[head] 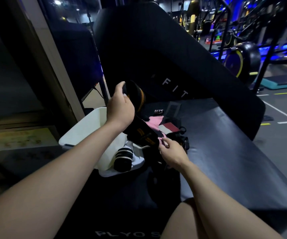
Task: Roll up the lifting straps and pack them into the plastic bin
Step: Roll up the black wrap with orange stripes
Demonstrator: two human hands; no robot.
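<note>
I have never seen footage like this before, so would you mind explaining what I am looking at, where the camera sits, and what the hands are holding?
There is no machine here: a person wears a wide-angle camera on the head, looking down at their own bare arms in a gym. The left hand grips the rolled end of a black and orange lifting strap; the right hand pinches its loose lower end. To the left stands a white plastic bin, with a rolled black and white strap already inside. More straps, among them a pink strap, lie in a heap on the dark padded mat.
</note>
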